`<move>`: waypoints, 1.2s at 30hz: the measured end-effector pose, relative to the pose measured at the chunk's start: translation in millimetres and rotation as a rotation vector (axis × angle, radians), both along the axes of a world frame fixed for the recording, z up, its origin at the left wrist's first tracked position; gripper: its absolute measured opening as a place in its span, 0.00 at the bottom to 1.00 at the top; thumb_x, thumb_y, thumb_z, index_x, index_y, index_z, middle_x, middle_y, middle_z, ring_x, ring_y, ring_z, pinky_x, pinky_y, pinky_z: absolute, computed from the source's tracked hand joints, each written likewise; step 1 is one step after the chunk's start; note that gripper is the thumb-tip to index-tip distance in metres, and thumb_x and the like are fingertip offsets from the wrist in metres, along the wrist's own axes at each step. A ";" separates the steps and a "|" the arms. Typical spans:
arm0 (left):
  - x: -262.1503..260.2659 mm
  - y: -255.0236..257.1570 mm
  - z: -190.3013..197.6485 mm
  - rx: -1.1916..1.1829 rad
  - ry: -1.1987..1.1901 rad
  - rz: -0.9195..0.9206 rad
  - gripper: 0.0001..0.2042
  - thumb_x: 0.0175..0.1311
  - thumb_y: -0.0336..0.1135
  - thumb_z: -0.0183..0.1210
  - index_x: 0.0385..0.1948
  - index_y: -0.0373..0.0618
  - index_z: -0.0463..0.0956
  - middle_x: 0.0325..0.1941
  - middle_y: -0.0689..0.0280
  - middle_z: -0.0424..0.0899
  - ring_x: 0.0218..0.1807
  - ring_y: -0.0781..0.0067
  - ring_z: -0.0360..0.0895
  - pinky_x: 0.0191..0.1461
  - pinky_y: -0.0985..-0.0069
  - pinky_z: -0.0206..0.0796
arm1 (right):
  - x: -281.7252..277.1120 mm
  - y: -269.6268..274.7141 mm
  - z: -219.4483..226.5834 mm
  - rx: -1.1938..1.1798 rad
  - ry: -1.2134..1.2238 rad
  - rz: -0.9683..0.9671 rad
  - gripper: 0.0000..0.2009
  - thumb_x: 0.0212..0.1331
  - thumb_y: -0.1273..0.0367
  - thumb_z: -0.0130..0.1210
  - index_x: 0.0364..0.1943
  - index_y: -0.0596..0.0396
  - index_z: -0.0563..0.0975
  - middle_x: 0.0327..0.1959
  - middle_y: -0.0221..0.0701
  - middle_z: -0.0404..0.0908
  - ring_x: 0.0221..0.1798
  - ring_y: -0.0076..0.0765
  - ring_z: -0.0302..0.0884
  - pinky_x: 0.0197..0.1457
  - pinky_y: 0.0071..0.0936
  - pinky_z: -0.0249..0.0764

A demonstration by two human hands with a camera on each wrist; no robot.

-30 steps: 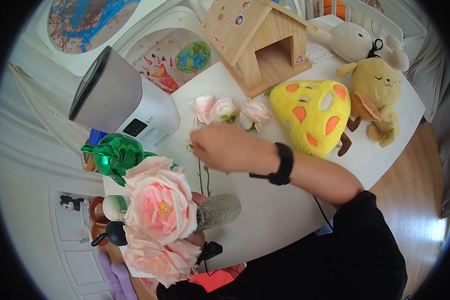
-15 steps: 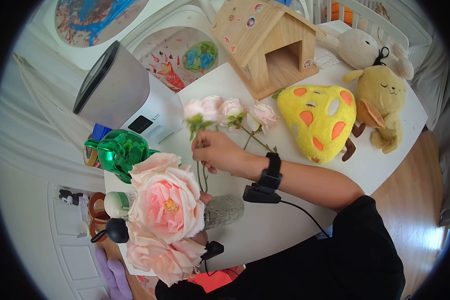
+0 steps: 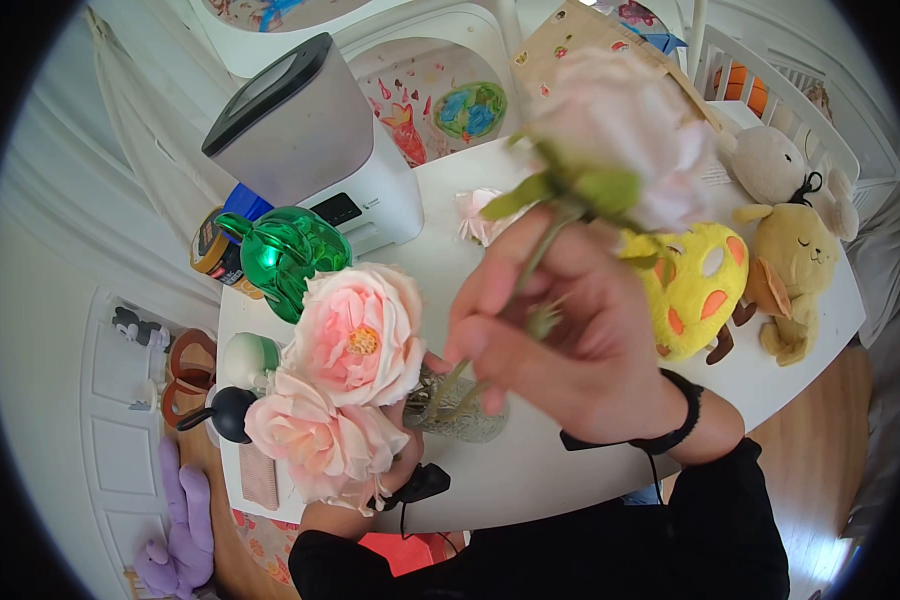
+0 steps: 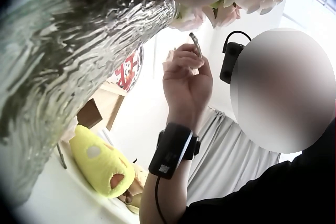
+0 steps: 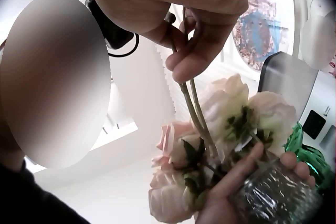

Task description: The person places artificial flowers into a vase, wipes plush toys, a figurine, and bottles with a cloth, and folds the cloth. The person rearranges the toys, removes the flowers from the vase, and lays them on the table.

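My right hand (image 3: 580, 345) is raised close to the head camera, pinching green stems between thumb and fingers. A pale pink rose (image 3: 635, 130), blurred, stands above that hand with its leaves. In the right wrist view two thin stems (image 5: 198, 116) run down from the fingers toward the vase's flowers. My left hand (image 5: 223, 200) grips the textured clear glass vase (image 3: 475, 415) near its neck, mostly hidden behind flowers in the head view. Large pink roses (image 3: 360, 335) spread from the vase, which tilts leftward. Another pale rose (image 3: 478, 212) lies on the table behind the right hand.
A grey-and-white appliance (image 3: 360, 170) and a shiny green ornament (image 3: 290, 255) stand at the back left. The yellow plush (image 3: 705, 300) and a tan plush toy (image 3: 805, 250) lie right. A wooden house (image 3: 570, 50) is partly covered by the raised rose.
My right hand has lifted the rose off the table, up toward the head camera and over beside the vase. The left hand keeps hold of the vase. The head view has shifted.
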State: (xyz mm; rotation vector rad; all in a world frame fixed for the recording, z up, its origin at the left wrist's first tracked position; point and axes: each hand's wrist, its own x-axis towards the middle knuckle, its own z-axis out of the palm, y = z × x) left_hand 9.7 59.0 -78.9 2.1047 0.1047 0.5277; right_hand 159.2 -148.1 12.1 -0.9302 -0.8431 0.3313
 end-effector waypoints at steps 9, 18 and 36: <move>24.2 -1.5 2.6 -0.101 -0.057 0.063 0.14 0.71 0.30 0.52 0.56 0.43 0.73 0.53 0.59 0.81 0.57 0.63 0.77 0.64 0.65 0.67 | -6.2 1.6 -6.0 -0.422 -0.105 0.044 0.08 0.65 0.82 0.56 0.40 0.56 0.70 0.38 0.27 0.75 0.37 0.17 0.80 0.33 0.15 0.80; 26.3 -4.4 0.0 -0.193 -0.092 0.102 0.14 0.71 0.31 0.52 0.56 0.43 0.73 0.52 0.59 0.81 0.56 0.63 0.77 0.63 0.64 0.68 | -27.5 23.8 -37.5 -0.126 -0.249 -0.068 0.15 0.57 0.74 0.61 0.50 0.56 0.78 0.46 0.39 0.82 0.50 0.47 0.78 0.55 0.38 0.76; 13.8 -29.7 -22.3 -0.403 -0.132 0.078 0.15 0.70 0.33 0.53 0.56 0.42 0.72 0.50 0.59 0.81 0.54 0.64 0.78 0.62 0.64 0.68 | -13.7 30.0 -61.7 -0.315 -0.783 -0.255 0.19 0.48 0.71 0.62 0.48 0.59 0.76 0.44 0.42 0.78 0.48 0.57 0.77 0.49 0.45 0.77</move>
